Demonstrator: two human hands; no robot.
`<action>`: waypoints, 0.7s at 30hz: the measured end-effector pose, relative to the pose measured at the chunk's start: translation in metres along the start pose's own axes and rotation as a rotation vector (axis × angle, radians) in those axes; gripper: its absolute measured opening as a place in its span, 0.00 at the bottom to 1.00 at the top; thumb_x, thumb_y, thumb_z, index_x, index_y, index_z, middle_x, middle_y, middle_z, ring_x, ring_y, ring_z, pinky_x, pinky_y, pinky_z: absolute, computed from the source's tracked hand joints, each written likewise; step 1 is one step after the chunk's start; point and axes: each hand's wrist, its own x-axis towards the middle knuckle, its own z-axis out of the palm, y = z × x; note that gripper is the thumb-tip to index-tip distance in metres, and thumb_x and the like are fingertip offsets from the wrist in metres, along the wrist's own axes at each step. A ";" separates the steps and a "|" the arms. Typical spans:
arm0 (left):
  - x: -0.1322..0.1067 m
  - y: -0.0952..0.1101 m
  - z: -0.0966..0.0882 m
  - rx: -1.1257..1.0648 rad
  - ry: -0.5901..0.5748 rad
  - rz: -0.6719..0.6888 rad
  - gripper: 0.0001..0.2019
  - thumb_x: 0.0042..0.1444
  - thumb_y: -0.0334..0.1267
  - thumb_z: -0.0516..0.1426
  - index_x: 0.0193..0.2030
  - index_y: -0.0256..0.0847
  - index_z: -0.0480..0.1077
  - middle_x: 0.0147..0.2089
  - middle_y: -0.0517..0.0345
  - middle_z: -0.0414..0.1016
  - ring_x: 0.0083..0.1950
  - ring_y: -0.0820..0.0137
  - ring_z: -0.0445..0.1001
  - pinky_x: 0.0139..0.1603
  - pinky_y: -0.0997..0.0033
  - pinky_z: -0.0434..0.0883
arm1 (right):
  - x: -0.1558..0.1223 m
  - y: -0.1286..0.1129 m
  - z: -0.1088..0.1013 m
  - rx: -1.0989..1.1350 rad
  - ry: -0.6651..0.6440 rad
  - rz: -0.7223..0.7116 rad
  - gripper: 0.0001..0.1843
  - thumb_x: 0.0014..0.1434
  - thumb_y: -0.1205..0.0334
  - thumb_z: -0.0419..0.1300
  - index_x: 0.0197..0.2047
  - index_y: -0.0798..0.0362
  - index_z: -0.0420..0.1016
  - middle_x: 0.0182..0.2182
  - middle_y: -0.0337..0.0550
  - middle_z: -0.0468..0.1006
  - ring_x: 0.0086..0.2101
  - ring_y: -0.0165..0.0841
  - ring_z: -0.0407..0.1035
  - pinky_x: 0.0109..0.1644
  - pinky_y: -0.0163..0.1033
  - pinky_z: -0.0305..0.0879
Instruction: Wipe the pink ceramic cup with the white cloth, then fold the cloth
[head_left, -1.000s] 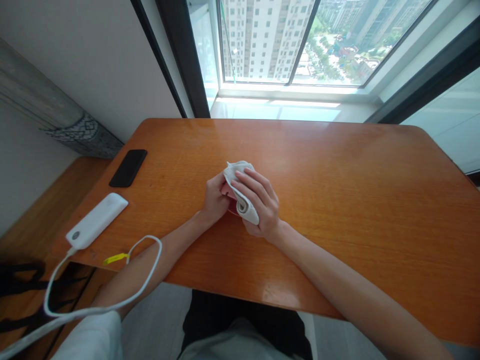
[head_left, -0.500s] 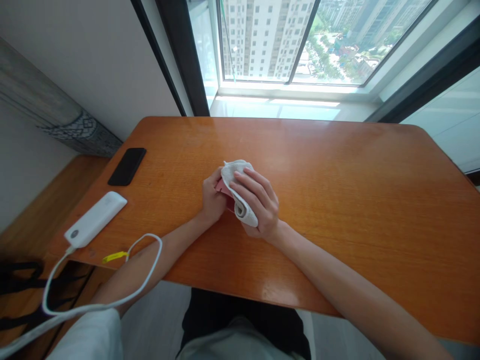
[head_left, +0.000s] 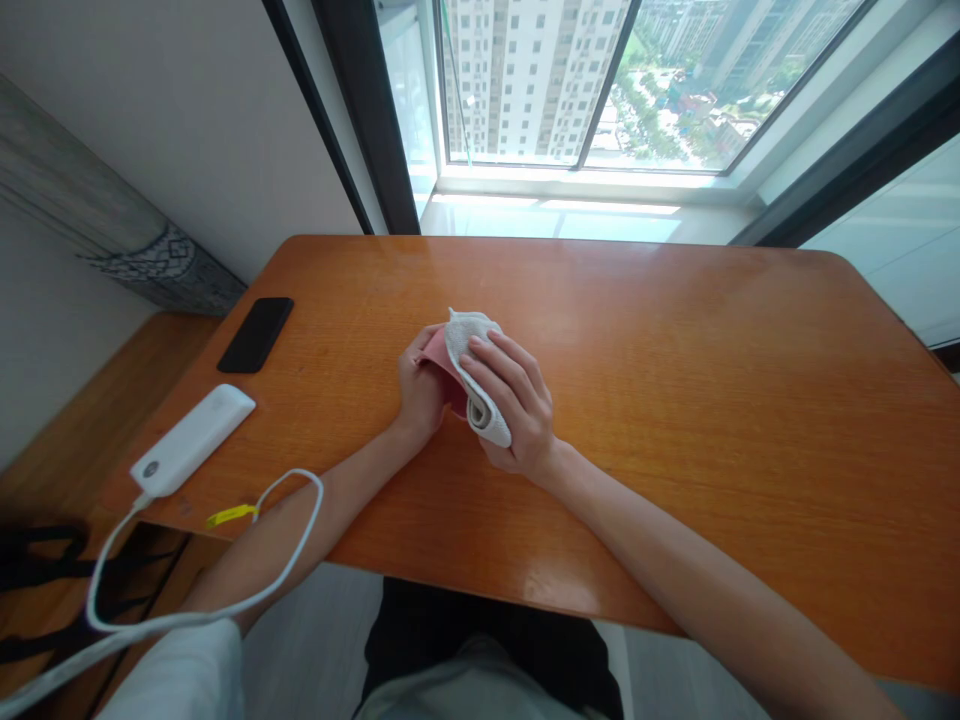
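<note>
Above the middle of the orange wooden table (head_left: 675, 400), my left hand (head_left: 418, 392) grips a pink object (head_left: 442, 362), tilted up off the surface. A folded white cloth (head_left: 471, 375) is pressed against it by my right hand (head_left: 514, 410), whose fingers curl over the cloth. The cloth and my fingers hide most of the pink object, so I cannot name it.
A black phone (head_left: 256, 334) lies flat near the table's left edge. Nearer to me, a white power bank (head_left: 193, 438) sits at the left front corner, with a white cable (head_left: 225, 590) looping off the table. A window runs behind the far edge.
The pink object has tilted up and shows more between my hands. The cloth and my right hand have shifted slightly along it.
</note>
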 end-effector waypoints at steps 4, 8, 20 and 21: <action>0.004 -0.001 0.001 -0.063 0.043 -0.046 0.13 0.66 0.54 0.63 0.41 0.48 0.76 0.41 0.55 0.85 0.41 0.59 0.82 0.45 0.54 0.80 | 0.000 0.000 0.001 -0.016 -0.028 0.032 0.35 0.78 0.54 0.54 0.84 0.46 0.61 0.75 0.51 0.74 0.77 0.54 0.64 0.77 0.69 0.72; -0.008 0.005 -0.002 0.077 -0.104 0.116 0.13 0.65 0.54 0.67 0.41 0.48 0.79 0.42 0.56 0.86 0.44 0.57 0.82 0.46 0.53 0.79 | -0.002 -0.001 -0.003 -0.033 0.010 0.034 0.33 0.77 0.55 0.52 0.82 0.44 0.63 0.73 0.48 0.77 0.73 0.53 0.70 0.74 0.66 0.75; -0.005 0.001 0.001 0.028 -0.095 0.051 0.14 0.66 0.55 0.66 0.42 0.47 0.78 0.45 0.54 0.87 0.47 0.56 0.85 0.51 0.51 0.81 | 0.001 0.001 -0.002 -0.019 0.021 -0.012 0.34 0.78 0.53 0.51 0.83 0.47 0.63 0.73 0.51 0.76 0.74 0.53 0.68 0.75 0.67 0.74; -0.007 0.002 0.001 0.055 -0.118 0.077 0.15 0.66 0.56 0.66 0.41 0.47 0.78 0.45 0.54 0.87 0.47 0.56 0.85 0.51 0.50 0.81 | 0.001 0.000 -0.004 -0.018 0.021 -0.014 0.33 0.78 0.52 0.50 0.82 0.47 0.63 0.73 0.50 0.77 0.73 0.53 0.69 0.74 0.67 0.75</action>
